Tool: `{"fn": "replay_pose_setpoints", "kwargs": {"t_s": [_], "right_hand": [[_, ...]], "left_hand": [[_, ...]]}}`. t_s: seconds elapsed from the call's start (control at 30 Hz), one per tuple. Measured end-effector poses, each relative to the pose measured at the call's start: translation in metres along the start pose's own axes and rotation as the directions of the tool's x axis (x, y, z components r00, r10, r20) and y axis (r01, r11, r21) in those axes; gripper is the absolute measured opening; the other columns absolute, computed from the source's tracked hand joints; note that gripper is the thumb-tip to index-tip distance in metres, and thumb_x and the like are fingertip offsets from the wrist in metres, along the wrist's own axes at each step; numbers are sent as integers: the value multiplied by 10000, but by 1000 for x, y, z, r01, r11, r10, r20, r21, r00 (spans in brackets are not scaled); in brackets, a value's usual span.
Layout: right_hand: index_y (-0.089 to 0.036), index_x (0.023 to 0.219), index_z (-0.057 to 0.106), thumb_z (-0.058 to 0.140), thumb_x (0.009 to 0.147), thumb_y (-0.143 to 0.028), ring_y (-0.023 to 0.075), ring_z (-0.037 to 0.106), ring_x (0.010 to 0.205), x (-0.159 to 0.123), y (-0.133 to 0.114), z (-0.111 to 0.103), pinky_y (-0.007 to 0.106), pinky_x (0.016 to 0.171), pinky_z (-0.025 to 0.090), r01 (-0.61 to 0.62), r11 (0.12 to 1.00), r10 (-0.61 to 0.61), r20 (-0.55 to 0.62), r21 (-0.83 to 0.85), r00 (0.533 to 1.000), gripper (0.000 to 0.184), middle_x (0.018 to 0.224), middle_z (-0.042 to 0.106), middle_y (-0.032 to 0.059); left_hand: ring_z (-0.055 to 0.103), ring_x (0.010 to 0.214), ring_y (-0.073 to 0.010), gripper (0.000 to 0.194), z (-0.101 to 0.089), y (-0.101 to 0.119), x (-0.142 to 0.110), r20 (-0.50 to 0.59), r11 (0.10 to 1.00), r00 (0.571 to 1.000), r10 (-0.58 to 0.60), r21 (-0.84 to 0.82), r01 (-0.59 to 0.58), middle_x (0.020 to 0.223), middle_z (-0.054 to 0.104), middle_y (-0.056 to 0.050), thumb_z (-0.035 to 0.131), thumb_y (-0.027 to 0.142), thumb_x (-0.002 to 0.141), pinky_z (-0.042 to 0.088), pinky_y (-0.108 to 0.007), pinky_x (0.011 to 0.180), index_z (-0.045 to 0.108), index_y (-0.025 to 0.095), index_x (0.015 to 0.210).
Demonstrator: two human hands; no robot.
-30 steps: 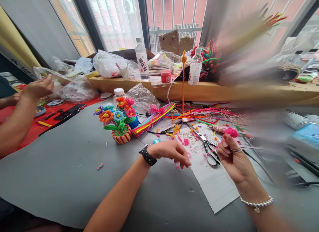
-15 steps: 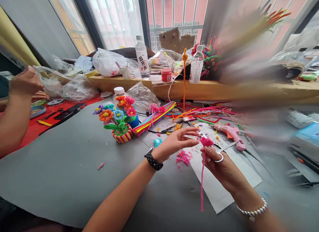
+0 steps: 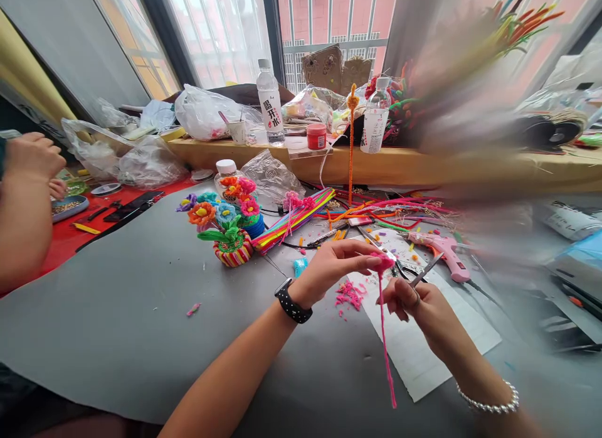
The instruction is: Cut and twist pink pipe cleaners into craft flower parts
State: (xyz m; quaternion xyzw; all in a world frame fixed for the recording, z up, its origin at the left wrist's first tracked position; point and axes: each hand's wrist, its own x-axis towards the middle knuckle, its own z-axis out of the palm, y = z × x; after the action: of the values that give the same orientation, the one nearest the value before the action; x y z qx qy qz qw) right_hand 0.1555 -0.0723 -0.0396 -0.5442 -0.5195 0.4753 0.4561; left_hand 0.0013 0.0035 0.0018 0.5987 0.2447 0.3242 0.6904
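Observation:
Between the fingertips of my left hand [image 3: 336, 265] is a pink pipe-cleaner flower [image 3: 383, 262], its long pink stem hanging down over the table. My right hand [image 3: 418, 300], just to the right of the stem, is closed around small metal scissors [image 3: 429, 268] with a ring handle at the fingers and blades pointing up and right. Whether the right fingertips touch the stem, I cannot tell. Below the left hand lie pink fuzz trimmings [image 3: 349, 295]. Large black-handled scissors [image 3: 404, 270] rest on a white sheet [image 3: 435, 356], partly hidden behind the hands.
A pot of pipe-cleaner flowers [image 3: 232, 246] stands left of a bundle of coloured pipe cleaners [image 3: 296, 219]. A pink glue gun [image 3: 446, 256] lies at right. Water bottles [image 3: 269, 105] stand on the ledge [image 3: 211, 150]. A co-worker's hands [image 3: 35, 159] are at far left.
The pink flower came from the right, held in my right hand, and has passed to my left fingers. My right hand has drawn slightly away with the small scissors, whose blades now tilt upward.

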Motion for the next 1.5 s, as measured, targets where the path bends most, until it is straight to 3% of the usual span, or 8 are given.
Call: {"fn": "replay_pose_setpoints", "kwargs": {"t_s": [0.07, 0.2, 0.33, 0.5, 0.87, 1.33, 1.5], "right_hand": [[-169, 581, 627, 424, 754, -566, 132, 419, 494, 0, 0, -2, 263, 488, 321, 115, 955, -133, -46, -272, 990, 478, 544, 503, 22], [-185, 625, 597, 437, 778, -518, 148, 464, 530, 0, 3, -2, 272, 532, 358, 250, 698, -367, -35, -671, 929, 401, 619, 545, 36], [-175, 681, 557, 410, 776, -549, 161, 501, 556, -1, 8, 1, 280, 547, 372, 235, 469, -436, 8, -851, 900, 412, 690, 543, 51], [-174, 656, 501, 378, 771, -582, 170, 505, 573, -1, 8, 1, 266, 509, 347, 233, 314, -476, 59, -920, 877, 441, 677, 518, 48], [-177, 528, 492, 360, 806, -538, 127, 445, 475, -3, 4, 3, 253, 460, 247, 157, 152, -625, 28, -976, 780, 474, 559, 494, 26], [-164, 500, 512, 400, 801, -513, 108, 418, 448, -3, 7, 1, 256, 459, 222, 124, 61, -616, 60, -990, 786, 475, 521, 480, 14], [-164, 451, 497, 348, 827, -502, 97, 380, 414, -3, 5, 2, 251, 443, 202, 115, 35, -647, 65, -993, 759, 527, 472, 465, 2]], "left_hand": [[566, 732, -123, 208, -1, 2, 0, -29, 1000, 1000, -11, -12, 11, 859, 637, -63, 632, 289, 654, 450, -233, 651, 648, 132, 789], [576, 749, -134, 226, 0, 2, -2, -54, 1000, 998, -11, -30, 10, 861, 641, -72, 635, 296, 652, 449, -233, 651, 647, 125, 799], [576, 733, -123, 204, 0, 0, -2, -51, 999, 999, 11, -50, -13, 842, 644, -56, 635, 289, 653, 448, -230, 645, 648, 136, 787], [570, 693, -113, 224, 0, 1, -1, -41, 1000, 999, -6, -19, 6, 842, 641, -59, 634, 306, 648, 457, -232, 628, 645, 128, 783], [552, 685, -106, 237, 1, 1, -1, -64, 998, 997, -53, -37, 50, 821, 635, -61, 636, 318, 643, 438, -226, 635, 652, 124, 780], [517, 665, -88, 219, 6, -2, -3, -81, 996, 995, -52, -77, 46, 759, 613, -47, 646, 300, 645, 420, -210, 637, 650, 121, 771], [523, 668, -99, 244, 6, -1, -3, -90, 996, 994, -63, -66, 57, 753, 619, -57, 652, 315, 632, 425, -225, 649, 652, 113, 769]]}}
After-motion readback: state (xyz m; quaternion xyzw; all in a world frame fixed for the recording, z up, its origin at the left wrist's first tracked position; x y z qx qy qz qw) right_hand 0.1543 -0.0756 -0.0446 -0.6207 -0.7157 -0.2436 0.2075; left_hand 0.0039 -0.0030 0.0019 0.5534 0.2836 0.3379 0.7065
